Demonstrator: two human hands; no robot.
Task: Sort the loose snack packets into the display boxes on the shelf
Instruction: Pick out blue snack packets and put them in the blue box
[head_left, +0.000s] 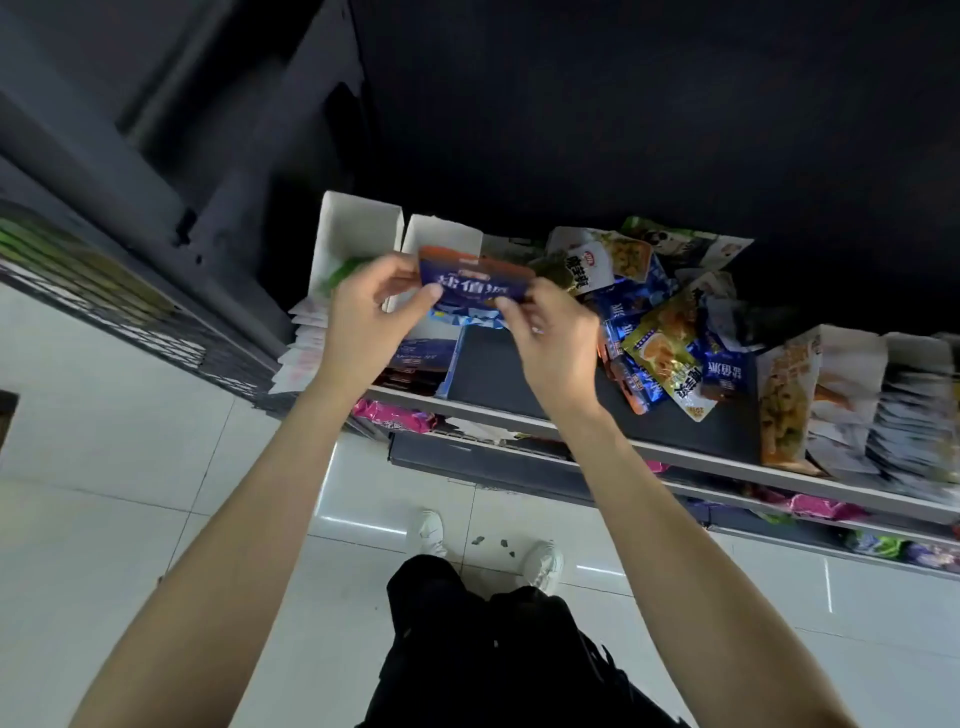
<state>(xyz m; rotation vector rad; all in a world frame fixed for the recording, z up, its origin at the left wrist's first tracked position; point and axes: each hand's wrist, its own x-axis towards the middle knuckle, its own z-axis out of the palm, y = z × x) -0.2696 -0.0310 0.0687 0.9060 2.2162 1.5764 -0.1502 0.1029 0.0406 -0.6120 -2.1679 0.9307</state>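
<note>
Pinched at both ends between left hand (363, 317) and right hand (556, 338), blue snack packet (475, 283) at frame centre, above white display box (441, 244), beside loose packet pile (660, 332).

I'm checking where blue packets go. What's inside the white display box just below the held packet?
In the white display box, blue packets show below the held blue packet. That packet and both hands, left and right, cover the rest.
</note>
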